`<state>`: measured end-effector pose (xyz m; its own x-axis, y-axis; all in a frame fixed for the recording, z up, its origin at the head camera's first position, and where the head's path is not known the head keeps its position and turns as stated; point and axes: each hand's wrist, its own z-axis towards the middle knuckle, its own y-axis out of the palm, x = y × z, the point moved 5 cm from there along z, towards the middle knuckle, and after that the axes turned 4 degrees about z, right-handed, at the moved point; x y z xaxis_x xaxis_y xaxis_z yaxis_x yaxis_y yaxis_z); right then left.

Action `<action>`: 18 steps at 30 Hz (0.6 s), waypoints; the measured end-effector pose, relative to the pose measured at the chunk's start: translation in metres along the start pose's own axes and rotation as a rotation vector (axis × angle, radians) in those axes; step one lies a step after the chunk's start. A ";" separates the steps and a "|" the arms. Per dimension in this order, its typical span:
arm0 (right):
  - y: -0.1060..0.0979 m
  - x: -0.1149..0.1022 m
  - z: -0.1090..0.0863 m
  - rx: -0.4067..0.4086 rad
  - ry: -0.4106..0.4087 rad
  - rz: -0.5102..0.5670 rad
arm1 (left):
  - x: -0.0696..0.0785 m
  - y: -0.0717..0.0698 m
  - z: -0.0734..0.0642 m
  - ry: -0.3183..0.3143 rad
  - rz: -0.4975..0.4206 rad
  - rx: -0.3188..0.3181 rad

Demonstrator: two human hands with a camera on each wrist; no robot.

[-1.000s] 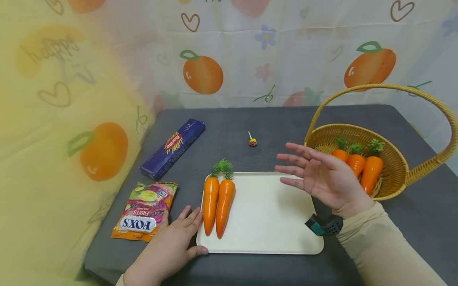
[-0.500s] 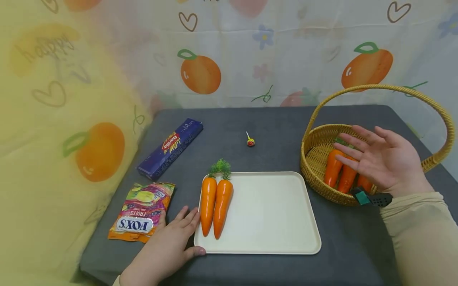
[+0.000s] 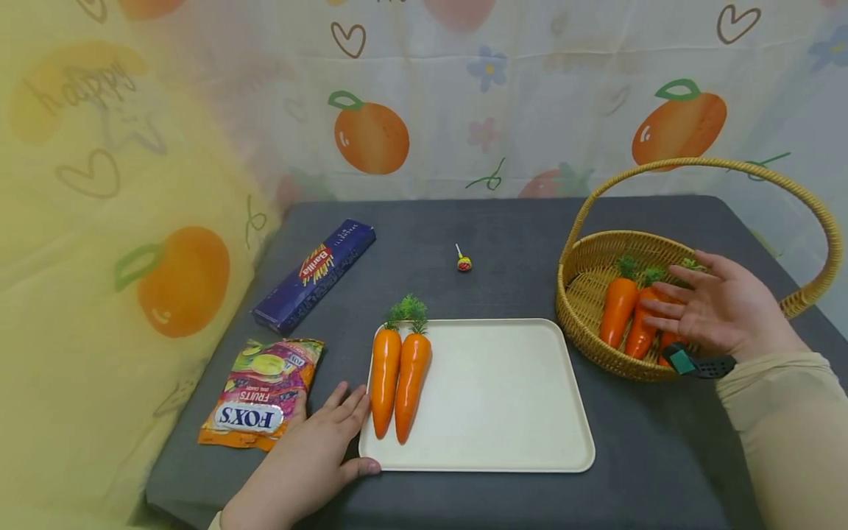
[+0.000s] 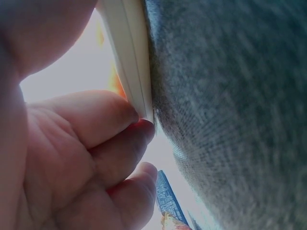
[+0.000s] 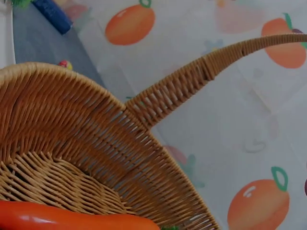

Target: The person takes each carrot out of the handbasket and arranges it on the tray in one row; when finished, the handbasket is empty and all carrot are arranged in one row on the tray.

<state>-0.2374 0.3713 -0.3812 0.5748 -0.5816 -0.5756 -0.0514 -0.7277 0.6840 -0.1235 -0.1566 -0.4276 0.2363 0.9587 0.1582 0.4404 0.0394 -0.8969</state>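
Observation:
Along the left edge of a cream tray (image 3: 497, 401), my left hand (image 3: 314, 453) rests with fingers extended and touching the rim. Its thumb lies at the near left corner. Two orange carrots (image 3: 412, 386) with green tops lie side by side on the tray's left part. Over the right side of a wicker basket (image 3: 583, 294), my right hand (image 3: 729, 313) is held with fingers spread and nothing in them. Three carrots (image 3: 619, 309) lie in the basket, the rightmost partly hidden by this hand. The right wrist view shows one carrot (image 5: 72, 218) inside the basket wall.
A blue Barilla spaghetti box (image 3: 314, 276) lies at the back left. Nearer sits a bag of Fox's fruit candy (image 3: 261, 394), close to my left forearm. A small lollipop (image 3: 464, 261) lies behind the tray. The basket's tall handle (image 3: 702, 162) arches over it.
My right hand has moved rightward from over the tray's right edge to over the basket, then sunk slightly lower. The left hand and the tray's carrots keep their places.

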 end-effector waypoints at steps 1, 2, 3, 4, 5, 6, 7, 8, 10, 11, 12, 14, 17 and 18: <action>0.001 0.001 0.001 0.000 0.000 -0.011 | 0.000 0.000 0.000 0.000 0.000 -0.001; 0.001 0.002 0.002 0.003 -0.003 -0.024 | 0.000 0.000 0.000 -0.001 -0.002 -0.003; 0.002 0.003 0.003 0.006 -0.008 -0.045 | 0.000 0.000 0.000 -0.001 -0.002 -0.003; 0.003 0.004 0.005 0.010 -0.011 -0.058 | 0.000 0.001 0.000 0.000 -0.002 -0.002; 0.004 0.006 0.007 0.016 -0.015 -0.076 | 0.000 0.001 0.000 0.000 -0.004 -0.002; 0.005 0.007 0.008 0.022 -0.016 -0.087 | 0.000 0.001 0.000 0.000 -0.004 -0.001; 0.006 0.009 0.010 0.033 -0.016 -0.100 | 0.000 0.001 0.000 0.000 -0.005 0.000; 0.007 0.010 0.012 0.041 -0.017 -0.109 | 0.000 0.001 0.000 0.000 -0.007 0.001; 0.009 0.012 0.016 0.055 -0.011 -0.129 | 0.000 0.001 0.000 0.000 -0.008 0.003; 0.011 0.014 0.018 0.063 -0.007 -0.142 | 0.000 0.001 0.000 0.000 -0.008 0.004; 0.012 0.015 0.021 0.071 -0.003 -0.147 | 0.000 0.000 0.000 0.000 -0.008 0.005; 0.014 0.016 0.025 0.082 0.005 -0.159 | 0.000 0.000 -0.001 0.001 -0.008 0.007; 0.017 0.018 0.030 0.121 0.011 -0.173 | 0.000 0.000 -0.001 0.002 -0.008 0.011; 0.018 0.019 0.031 0.133 0.012 -0.178 | 0.000 0.000 -0.001 0.003 -0.008 0.013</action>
<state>-0.2533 0.3358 -0.3937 0.5940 -0.4363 -0.6759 -0.0554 -0.8603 0.5067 -0.1226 -0.1568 -0.4277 0.2351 0.9576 0.1665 0.4311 0.0508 -0.9009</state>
